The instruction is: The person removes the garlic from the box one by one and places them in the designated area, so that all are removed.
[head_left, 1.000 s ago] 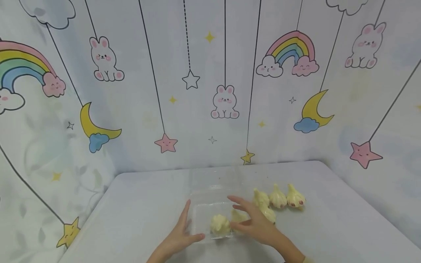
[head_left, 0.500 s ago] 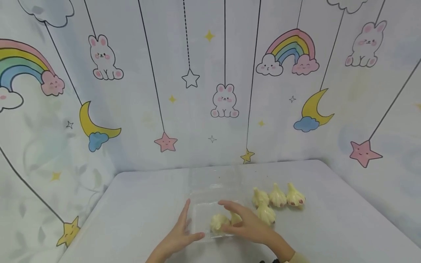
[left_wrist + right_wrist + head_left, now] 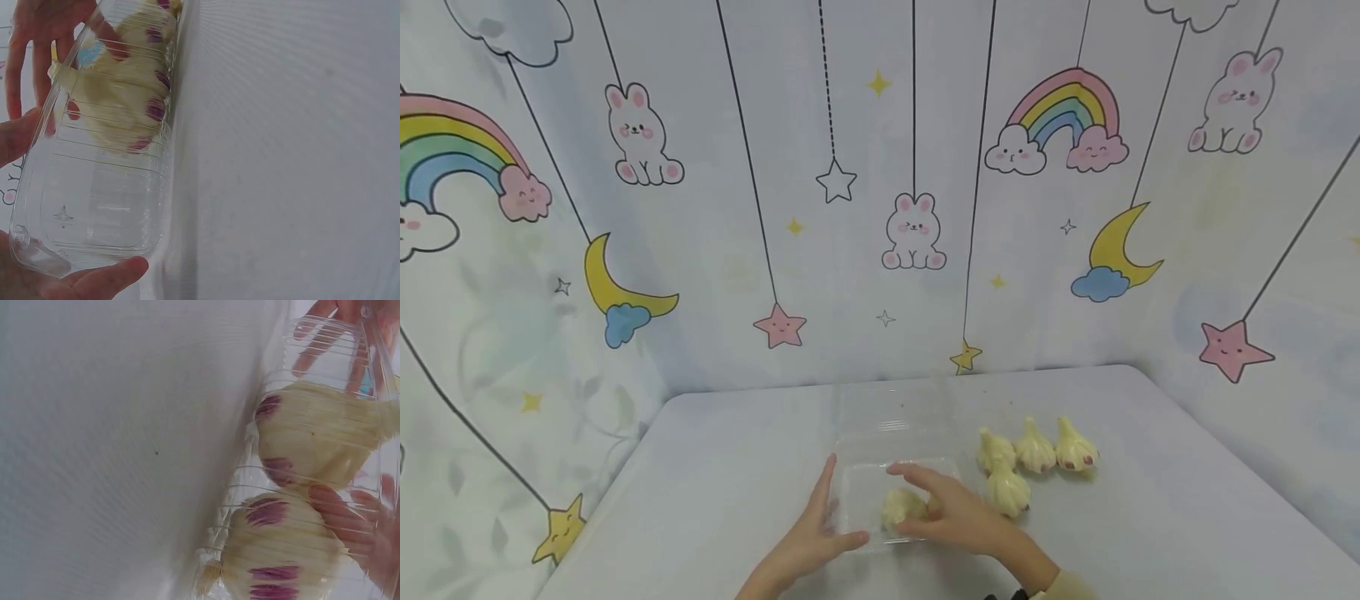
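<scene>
A clear plastic clamshell box (image 3: 861, 496) stands at the table's near middle, its lid (image 3: 891, 408) folded back behind it. My left hand (image 3: 808, 529) touches the box's left end, thumb and fingers spread apart. Inside the box, one cream garlic bulb (image 3: 901, 508) shows in the head view. My right hand (image 3: 962, 517) reaches over the right half, fingers extended and thumb low beside the bulbs. It mostly hides a second garlic bulb (image 3: 281, 544), whose purple marks show through the ribbed wall. In the right wrist view, the left garlic bulb (image 3: 312, 434) sits beside it.
Several more garlic bulbs lie right of the box, including a near bulb (image 3: 1007, 493), one behind it (image 3: 996, 452), and a far-right bulb (image 3: 1077, 450). The white table (image 3: 730, 467) meets a printed cloth backdrop (image 3: 715, 333).
My right hand has moved left over the box, bringing the second garlic bulb in beside the first. Its fingers now spread over the bulbs. The left hand has stayed at the box.
</scene>
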The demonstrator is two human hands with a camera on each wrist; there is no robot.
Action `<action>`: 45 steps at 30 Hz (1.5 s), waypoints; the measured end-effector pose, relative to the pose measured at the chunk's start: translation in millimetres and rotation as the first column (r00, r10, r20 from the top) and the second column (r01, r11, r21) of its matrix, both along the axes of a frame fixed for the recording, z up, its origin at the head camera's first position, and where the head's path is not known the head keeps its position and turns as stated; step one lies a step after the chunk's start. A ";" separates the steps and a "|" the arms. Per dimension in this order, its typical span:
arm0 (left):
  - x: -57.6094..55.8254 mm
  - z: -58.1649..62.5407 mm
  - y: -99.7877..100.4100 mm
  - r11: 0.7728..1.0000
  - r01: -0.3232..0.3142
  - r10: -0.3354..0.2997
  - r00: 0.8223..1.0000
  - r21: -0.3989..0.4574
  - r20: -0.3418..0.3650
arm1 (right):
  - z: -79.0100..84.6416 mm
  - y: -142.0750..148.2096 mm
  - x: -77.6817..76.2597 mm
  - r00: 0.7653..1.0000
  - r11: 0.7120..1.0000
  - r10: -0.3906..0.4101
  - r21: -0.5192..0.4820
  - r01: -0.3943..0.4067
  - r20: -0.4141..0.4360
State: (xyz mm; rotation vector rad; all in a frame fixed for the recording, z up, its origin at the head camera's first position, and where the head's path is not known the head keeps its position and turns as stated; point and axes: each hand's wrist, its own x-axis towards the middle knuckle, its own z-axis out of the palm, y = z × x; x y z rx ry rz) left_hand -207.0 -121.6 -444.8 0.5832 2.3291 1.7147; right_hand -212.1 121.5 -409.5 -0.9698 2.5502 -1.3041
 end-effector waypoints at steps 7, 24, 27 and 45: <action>-1.1 0.7 1.6 1.000 0.016 -0.016 1.000 0.000 0.011 | -3.1 -3.1 -3.4 0.996 0.997 0.027 0.081 -0.020 -0.085; -1.8 1.0 5.8 1.000 -0.007 0.007 1.000 -0.019 0.021 | -9.1 -9.1 -11.3 1.000 0.986 0.016 0.168 -0.016 -0.001; -1.7 1.4 5.7 1.000 -0.003 0.004 1.000 -0.013 0.026 | -9.1 -9.7 -13.6 1.000 0.985 0.028 0.169 -0.029 0.008; 1.0 1.5 1.5 0.998 -0.025 0.025 1.000 -0.054 -0.005 | -15.1 -17.4 -25.2 0.999 0.982 0.019 0.189 -0.010 -0.043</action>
